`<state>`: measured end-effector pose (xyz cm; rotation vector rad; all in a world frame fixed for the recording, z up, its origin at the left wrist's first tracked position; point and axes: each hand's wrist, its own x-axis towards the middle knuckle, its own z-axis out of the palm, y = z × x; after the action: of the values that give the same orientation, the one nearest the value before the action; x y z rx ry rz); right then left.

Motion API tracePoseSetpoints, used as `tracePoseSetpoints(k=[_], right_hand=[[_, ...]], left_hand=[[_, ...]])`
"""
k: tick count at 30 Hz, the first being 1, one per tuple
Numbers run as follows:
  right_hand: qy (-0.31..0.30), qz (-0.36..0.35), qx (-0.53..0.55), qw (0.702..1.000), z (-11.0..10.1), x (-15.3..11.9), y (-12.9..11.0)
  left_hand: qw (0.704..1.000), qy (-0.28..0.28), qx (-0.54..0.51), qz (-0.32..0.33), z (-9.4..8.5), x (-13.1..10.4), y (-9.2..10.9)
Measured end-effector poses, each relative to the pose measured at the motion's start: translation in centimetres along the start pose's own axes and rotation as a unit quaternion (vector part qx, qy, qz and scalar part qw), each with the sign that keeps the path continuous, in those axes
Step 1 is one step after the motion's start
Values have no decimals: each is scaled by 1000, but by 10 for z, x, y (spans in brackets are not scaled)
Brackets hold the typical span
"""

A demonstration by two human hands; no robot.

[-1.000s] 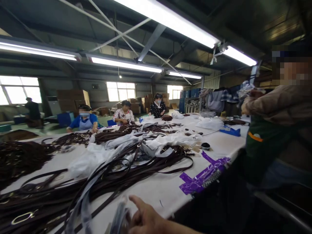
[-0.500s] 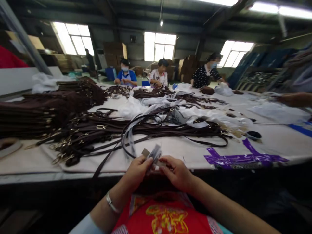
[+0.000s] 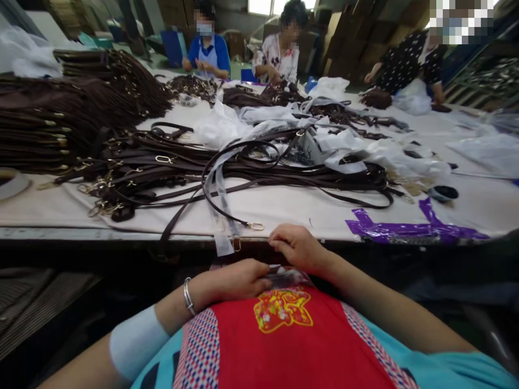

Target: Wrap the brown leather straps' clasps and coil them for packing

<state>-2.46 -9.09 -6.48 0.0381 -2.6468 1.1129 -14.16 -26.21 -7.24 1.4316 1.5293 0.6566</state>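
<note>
My left hand point(image 3: 247, 278) is low against the red apron point(image 3: 284, 346), its fingers closed on a crumpled piece of clear plastic point(image 3: 287, 276). My right hand point(image 3: 300, 246) is at the table's front edge with thumb and fingers pinched together; anything between them is too small to make out. Just left of it, a dark brown strap point(image 3: 225, 208) ends in a gold-coloured metal ring point(image 3: 256, 226) on the table. A strip of clear plastic film point(image 3: 224, 244) hangs over the edge beside a second metal ring point(image 3: 237, 245).
Many brown straps point(image 3: 259, 173) with metal fittings lie across the white table point(image 3: 279, 216). Stacked brown pieces point(image 3: 36, 129) rise at the left. White plastic bags point(image 3: 223, 127) lie beyond. Purple tape point(image 3: 417, 231) and a tape roll point(image 3: 444, 193) are on the right. Several people work across the table.
The view has tilted down. Both hands have parted; my left hand has dropped towards the apron. The strap end and film they held now rest at the table edge.
</note>
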Motion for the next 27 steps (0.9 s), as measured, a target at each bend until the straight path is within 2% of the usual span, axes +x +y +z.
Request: tracePoseSetpoints(k=[2,4,7,9,12,13,15,18,20,24,27], right_hand=[[-7,10,35,999,-4,-7,1],[2,-8,64,998,-11,-15,4],[-35,-48,30,998,-15,-26,12],[-74,-77,-28,994,-12,-30,16],[-65,-131,-74,986,-1,-28,17],[-52,-146,-69,985,3,-26,16],[-26,-148,-35,988,10,-23,14],[2,-69,47,997,20,-25,13],[4,-2,113,994,27,-30,16],[-11,131,202,970,36,-40,23],[-3,193,230,954,38,-45,25]], left_hand=[[997,-8,-68,-30,2,-3,-3],[985,13,-152,-83,2,-5,-11],[941,49,-297,-151,5,-3,-26],[912,57,-375,-157,8,1,-33],[889,61,-425,-156,11,7,-34],[890,60,-425,-156,11,8,-31],[910,48,-381,-153,9,10,-25],[961,45,-244,-124,4,10,-15],[979,45,-177,-87,2,8,-12],[989,16,-140,-42,6,4,-13],[989,37,-132,-47,15,5,-19]])
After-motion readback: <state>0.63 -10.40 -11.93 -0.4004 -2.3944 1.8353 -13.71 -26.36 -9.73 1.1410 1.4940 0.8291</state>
